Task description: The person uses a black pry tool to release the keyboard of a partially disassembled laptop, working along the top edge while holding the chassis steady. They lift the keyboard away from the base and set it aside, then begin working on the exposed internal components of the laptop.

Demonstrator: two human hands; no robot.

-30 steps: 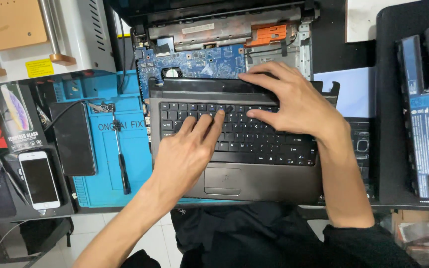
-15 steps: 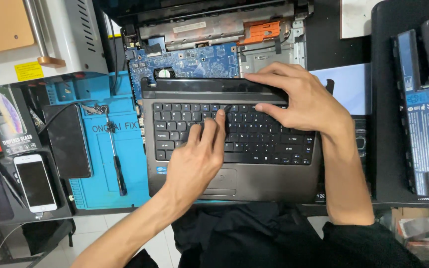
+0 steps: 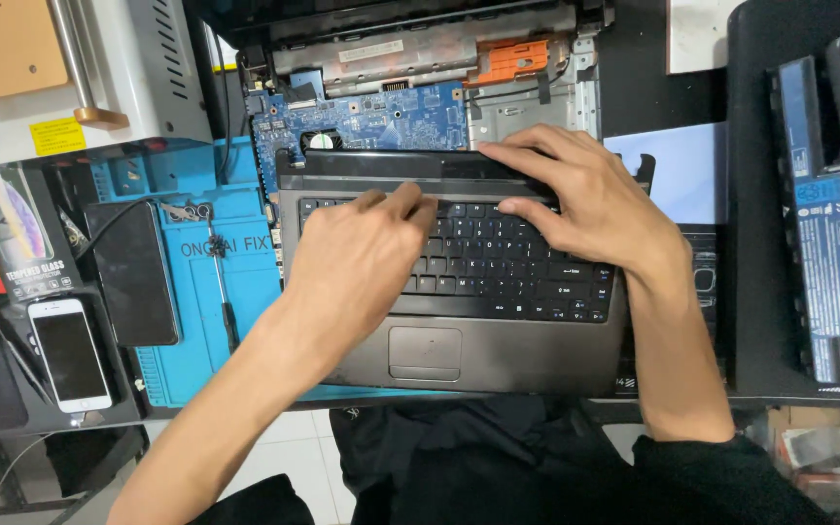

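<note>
Head cam, looking down at a repair bench. A grey laptop palmrest w/ black keyboard [image 3: 498, 267] is lying over an opened laptop base, its blue circuit board [image 3: 371, 122] showing just beyond the top edge. Left hand [image 3: 357, 267] is resting flat on the keys, fingers loosely bent, fingertips reaching the keyboard's top row, gripping nothing. Right hand [image 3: 585, 209] is spread wide over the upper right of the keyboard, fingertips pressing along the top strip. Left of the laptop: blue work mat [image 3: 235, 321], a screwdriver [image 3: 221, 282], a black phone [image 3: 133, 272] and a white phone [image 3: 70, 355]. Far right: a laptop battery [image 3: 828, 233].
</note>
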